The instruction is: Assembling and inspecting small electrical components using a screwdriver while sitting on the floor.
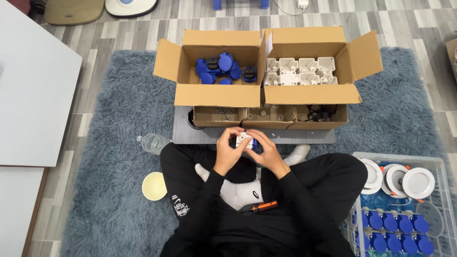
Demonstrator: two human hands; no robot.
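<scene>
Head view shows your left hand [228, 151] and right hand [267, 152] clamped on a small white plastic box with a blue part [245, 140] above your lap. Loosen either grip and it could drop; the orange-handled screwdriver [263, 206] at six o'clock might roll.

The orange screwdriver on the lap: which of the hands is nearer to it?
The right hand is nearer. It is up and slightly right of the orange screwdriver. The left hand is up and further left. Both hold the small white and blue part.
</scene>
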